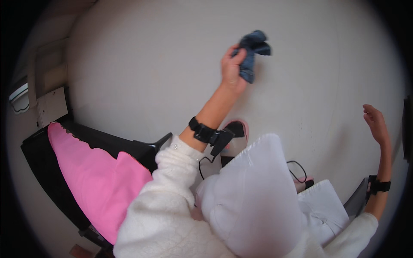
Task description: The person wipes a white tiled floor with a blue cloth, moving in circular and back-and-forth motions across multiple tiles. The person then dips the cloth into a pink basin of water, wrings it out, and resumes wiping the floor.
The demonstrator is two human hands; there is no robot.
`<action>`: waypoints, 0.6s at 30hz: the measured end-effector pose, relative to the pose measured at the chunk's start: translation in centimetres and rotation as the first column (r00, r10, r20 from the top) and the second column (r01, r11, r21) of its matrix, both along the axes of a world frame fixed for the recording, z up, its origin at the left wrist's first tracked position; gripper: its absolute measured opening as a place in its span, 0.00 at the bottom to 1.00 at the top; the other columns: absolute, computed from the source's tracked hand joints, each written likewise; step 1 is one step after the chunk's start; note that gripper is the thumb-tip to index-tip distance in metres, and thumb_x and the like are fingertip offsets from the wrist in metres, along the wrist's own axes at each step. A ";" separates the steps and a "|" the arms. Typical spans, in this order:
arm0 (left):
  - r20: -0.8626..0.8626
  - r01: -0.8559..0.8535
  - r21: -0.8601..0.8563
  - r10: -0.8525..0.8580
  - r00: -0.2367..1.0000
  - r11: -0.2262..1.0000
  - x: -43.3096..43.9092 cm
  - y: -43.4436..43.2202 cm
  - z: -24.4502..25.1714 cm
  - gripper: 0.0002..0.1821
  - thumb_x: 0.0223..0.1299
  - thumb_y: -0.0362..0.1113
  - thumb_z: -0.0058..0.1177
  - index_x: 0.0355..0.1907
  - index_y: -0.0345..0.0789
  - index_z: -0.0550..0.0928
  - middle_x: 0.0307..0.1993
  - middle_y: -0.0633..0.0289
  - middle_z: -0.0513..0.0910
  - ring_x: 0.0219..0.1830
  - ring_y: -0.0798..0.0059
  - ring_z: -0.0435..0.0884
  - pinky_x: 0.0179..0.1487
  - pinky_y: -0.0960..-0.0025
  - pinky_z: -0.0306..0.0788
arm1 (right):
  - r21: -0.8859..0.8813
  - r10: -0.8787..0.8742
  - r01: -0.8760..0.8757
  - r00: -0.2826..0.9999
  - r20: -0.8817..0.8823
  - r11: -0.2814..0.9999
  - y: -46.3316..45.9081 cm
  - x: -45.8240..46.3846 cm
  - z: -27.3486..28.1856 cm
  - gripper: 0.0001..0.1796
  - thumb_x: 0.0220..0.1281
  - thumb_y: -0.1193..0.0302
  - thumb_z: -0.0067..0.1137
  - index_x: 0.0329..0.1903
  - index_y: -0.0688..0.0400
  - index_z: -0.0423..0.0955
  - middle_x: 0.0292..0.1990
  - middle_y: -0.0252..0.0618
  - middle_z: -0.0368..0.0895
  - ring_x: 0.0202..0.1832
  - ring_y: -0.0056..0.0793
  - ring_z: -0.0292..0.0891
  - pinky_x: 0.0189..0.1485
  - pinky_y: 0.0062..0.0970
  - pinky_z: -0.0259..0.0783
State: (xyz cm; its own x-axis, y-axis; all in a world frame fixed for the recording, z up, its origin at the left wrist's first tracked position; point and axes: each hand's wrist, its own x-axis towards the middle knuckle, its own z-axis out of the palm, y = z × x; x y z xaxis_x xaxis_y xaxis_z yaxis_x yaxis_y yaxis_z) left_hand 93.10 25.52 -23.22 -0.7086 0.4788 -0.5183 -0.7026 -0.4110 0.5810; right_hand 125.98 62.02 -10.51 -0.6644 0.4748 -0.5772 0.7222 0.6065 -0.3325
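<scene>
My left hand [233, 69] reaches out over the pale floor [161, 64] and grips a small folded piece of dark blue cloth [247, 66], which looks like denim. Part of the cloth sticks out beyond the thumb and blurs slightly. Far off to the right, my right hand [376, 124] hangs in the air with loosely bent fingers. It holds nothing, and a black strap with a device [377, 187] sits on that forearm. Another black strap with a device [208, 133] is on my left wrist. White fabric [258, 193] covers much of the area below my hands.
Pink cloth [106, 183] is draped over a black piece of furniture [48, 167] at left, beside a pale box-like cabinet [53, 104]. A pink-edged slipper [237, 132] and a black cable [298, 167] are near the white fabric. A dark object [408, 129] stands at the right edge.
</scene>
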 end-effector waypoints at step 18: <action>-0.556 -0.688 -0.713 -0.487 0.673 -0.135 -32.2 -14.4 -7.0 0.26 0.63 0.34 0.50 0.64 0.37 0.67 0.70 0.48 0.58 0.68 0.51 0.63 0.67 0.61 0.61 | -0.003 0.110 -0.111 0.991 -0.078 0.994 -4.2 -16.0 -4.1 0.15 0.60 0.81 0.53 0.51 0.65 0.73 0.44 0.46 0.79 0.45 0.39 0.75 0.53 0.32 0.70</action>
State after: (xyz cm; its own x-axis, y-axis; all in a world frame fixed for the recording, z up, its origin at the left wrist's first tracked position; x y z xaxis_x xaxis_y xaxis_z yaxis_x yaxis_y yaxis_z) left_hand 60.88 11.13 -30.24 -0.9473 -0.1665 0.2736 -0.0319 0.8992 0.4365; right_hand 110.01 57.82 -14.56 -0.7555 0.3920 -0.5249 0.6228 0.6784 -0.3898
